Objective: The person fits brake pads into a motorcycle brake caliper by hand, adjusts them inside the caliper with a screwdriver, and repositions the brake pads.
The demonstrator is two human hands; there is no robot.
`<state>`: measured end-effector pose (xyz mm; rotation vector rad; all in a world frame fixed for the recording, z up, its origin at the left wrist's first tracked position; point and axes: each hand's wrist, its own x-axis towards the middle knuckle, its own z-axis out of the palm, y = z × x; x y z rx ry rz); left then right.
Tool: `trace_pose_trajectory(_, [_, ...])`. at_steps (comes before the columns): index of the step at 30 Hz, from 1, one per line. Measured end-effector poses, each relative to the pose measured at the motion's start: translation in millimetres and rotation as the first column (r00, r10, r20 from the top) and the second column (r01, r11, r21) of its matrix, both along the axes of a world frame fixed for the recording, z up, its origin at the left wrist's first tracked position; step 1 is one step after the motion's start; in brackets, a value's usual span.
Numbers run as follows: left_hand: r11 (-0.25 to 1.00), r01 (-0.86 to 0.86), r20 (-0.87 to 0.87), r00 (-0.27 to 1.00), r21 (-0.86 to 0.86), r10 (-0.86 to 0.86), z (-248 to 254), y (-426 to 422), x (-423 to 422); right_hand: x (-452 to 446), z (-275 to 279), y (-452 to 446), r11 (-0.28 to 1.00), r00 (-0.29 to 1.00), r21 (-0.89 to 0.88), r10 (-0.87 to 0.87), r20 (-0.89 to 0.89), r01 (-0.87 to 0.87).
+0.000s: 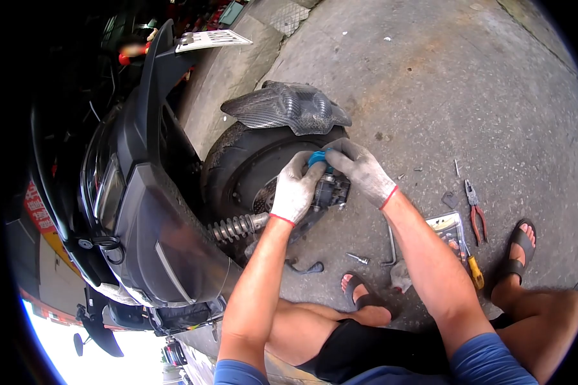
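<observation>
Both hands wear light work gloves with red cuffs and meet over the scooter's rear wheel. My left hand is closed on a small blue part. The fingers of my right hand pinch the same blue part from the other side. Just below it is a black brake caliper, beside the brake disc. A carbon-patterned fender covers the top of the tyre. To the lower left of the hands runs a coil shock absorber. The fingers hide much of the blue part.
The scooter body fills the left. On the concrete at the right lie pliers, a yellow screwdriver, a blister package and a socket tool. A glove-like grey item lies between my sandalled feet.
</observation>
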<state>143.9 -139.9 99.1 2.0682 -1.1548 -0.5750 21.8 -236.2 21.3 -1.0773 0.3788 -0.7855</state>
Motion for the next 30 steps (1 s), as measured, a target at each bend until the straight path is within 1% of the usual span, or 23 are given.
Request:
trace_pose_trajectory(1, [1.0,-0.002,0.0,1.0,0.001,0.002,-2.6,0.6,0.4,-0.1,3.4,0.6,1.0,0.998,0.01,-0.007,-0.063,0.008])
trace_pose_trajectory(2, [1.0,0.004,0.049,0.999,0.013,-0.005,-5.4,0.8,0.7,3.1,3.2,2.4,1.0,0.998,0.011,-0.006,-0.064,0.006])
trace_pose_trajectory(3, [1.0,0.01,0.099,0.995,0.023,-0.012,-5.3,-0.3,-1.5,6.7,4.1,4.2,0.999,0.989,-0.006,-0.046,-0.138,0.045])
trace_pose_trajectory(4, [1.0,0.009,0.1,0.995,0.023,-0.011,-4.3,-0.5,-3.5,9.3,5.6,5.5,0.996,0.974,-0.027,-0.087,-0.21,0.083])
trace_pose_trajectory(6, [0.995,-0.011,0.146,0.989,0.102,-0.005,-0.8,-0.8,-7.0,11.3,6.8,8.1,0.993,0.97,-0.022,-0.116,-0.215,0.114])
trace_pose_trajectory(9, [0.996,-0.003,0.211,0.977,0.093,-0.017,2.4,-1.4,-12.0,17.8,2.5,11.3,0.986,0.956,-0.061,-0.165,-0.241,0.155])
trace_pose_trajectory(11, [0.996,-0.003,0.241,0.97,0.092,-0.019,4.5,-1.6,-14.8,22.3,0.5,13.4,0.968,0.952,-0.098,-0.244,-0.184,0.23])
trace_pose_trajectory(13, [0.998,-0.003,0.307,0.952,0.058,-0.015,4.3,-1.1,-16.0,21.8,4.4,13.6,0.967,0.952,-0.113,-0.245,-0.182,0.227])
trace_pose_trajectory(14, [0.998,-0.002,0.305,0.952,0.061,-0.016,2.6,-0.3,-15.1,20.5,5.0,14.3,0.966,0.952,-0.127,-0.245,-0.181,0.225])
trace_pose_trajectory(15, [1.0,0.008,0.327,0.945,0.028,-0.017,0.9,-0.3,-13.6,19.0,2.7,15.9,0.966,0.952,-0.125,-0.246,-0.184,0.226])
trace_pose_trajectory(16, [1.0,0.02,0.348,0.937,-0.006,-0.017,-0.4,-0.6,-12.2,17.5,-2.0,18.2,0.963,0.957,-0.045,-0.269,-0.112,0.265])
trace_pose_trajectory(17, [1.0,0.022,0.346,0.938,-0.004,-0.019,-1.6,-0.3,-10.9,16.3,-8.4,20.5,0.954,0.955,0.038,-0.295,-0.042,0.297])
trace_pose_trajectory(18, [1.0,0.007,0.339,0.941,0.001,-0.007,-1.4,-0.5,-10.5,16.4,-23.3,22.2,0.939,0.942,0.078,-0.331,-0.044,0.334])
trace_pose_trajectory(20, [1.0,-0.004,0.332,0.943,0.012,0.0,-2.4,0.4,-8.6,16.7,-54.9,33.7,0.899,0.939,0.272,-0.327,-0.104,0.343])
trace_pose_trajectory(21, [1.0,-0.019,0.3,0.954,-0.011,0.021,-4.1,0.8,-6.2,14.7,-71.9,42.4,0.914,0.974,0.337,-0.209,-0.088,0.227])
trace_pose_trajectory(22, [0.999,-0.033,0.265,0.963,-0.032,0.04,-5.7,0.9,-5.0,24.2,-88.6,56.0,0.909,0.972,0.343,-0.216,-0.094,0.235])
trace_pose_trajectory(23, [0.998,-0.05,0.246,0.968,-0.039,0.058,-4.2,-0.3,-7.1,37.1,-105.5,70.7,0.836,0.994,0.545,-0.1,0.049,0.057])
trace_pose_trajectory(24, [0.997,-0.042,0.208,0.977,-0.062,0.054,-8.6,-0.3,-2.6,44.4,-112.1,80.5,0.706,0.977,0.694,-0.016,0.214,-0.14])
trace_pose_trajectory(25, [0.996,-0.044,0.18,0.982,-0.074,0.057,-11.1,-0.3,-1.1,36.4,-84.2,82.8,0.665,0.942,0.729,-0.116,0.314,-0.161])
trace_pose_trajectory(26, [0.995,-0.048,0.153,0.986,-0.087,0.061,-13.2,-0.1,0.7,37.6,-83.9,86.2,0.658,0.944,0.736,-0.119,0.307,-0.157])
trace_pose_trajectory(28, [0.997,-0.031,0.155,0.987,-0.066,0.041,-15.2,1.5,5.0,38.9,-82.3,86.6,0.709,0.96,0.696,-0.101,0.26,-0.114])
trace_pose_trajectory(29, [0.994,-0.052,0.066,0.996,-0.093,0.058,-16.3,2.1,6.3,36.5,-82.4,86.3,0.745,0.956,0.658,-0.105,0.274,-0.107])
trace_pose_trajectory(30, [0.99,-0.076,-0.023,0.997,-0.119,0.074,-13.9,1.4,4.4,38.6,-81.8,85.9,0.743,0.956,0.661,-0.108,0.271,-0.104])
